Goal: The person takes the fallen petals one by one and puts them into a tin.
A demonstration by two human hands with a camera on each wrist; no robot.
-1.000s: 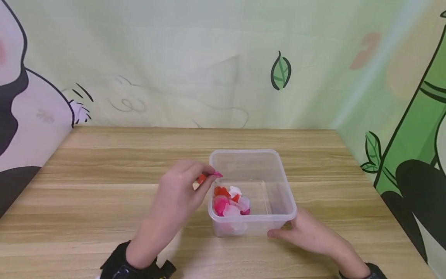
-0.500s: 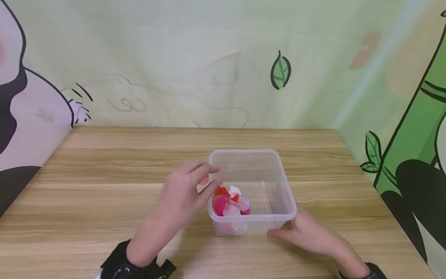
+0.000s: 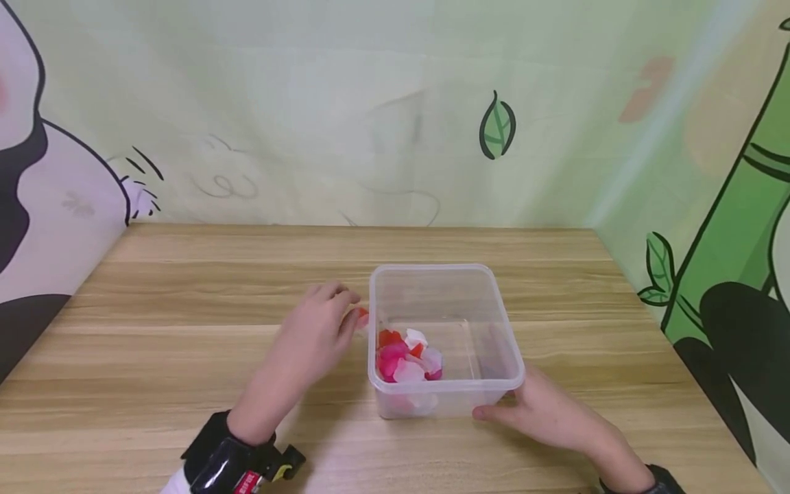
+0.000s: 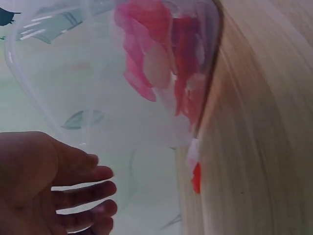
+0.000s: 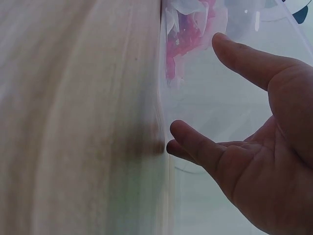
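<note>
A clear plastic container [image 3: 447,386] stands on the wooden table, with a small heap of red, pink and white petals [image 3: 409,360] in its left part. Just left of it lie a red petal [image 4: 196,178] and a pale petal [image 4: 192,152] on the tabletop, partly covered by my left hand [image 3: 317,326] in the head view. That hand hovers over them beside the container wall, its fingers loosely bent and nothing between them. My right hand [image 3: 549,412] rests at the container's near right corner, thumb and fingers [image 5: 195,142] spread along its walls.
The wooden table [image 3: 185,329] reaches back to a printed cloth backdrop [image 3: 278,110] with cartoon leaves and pandas. Each wrist wears a black strap [image 3: 228,453].
My left hand held a pink petal over the container's left rim, let it drop onto the heap, then drew back left and down towards the petals outside. The right hand stays put.
</note>
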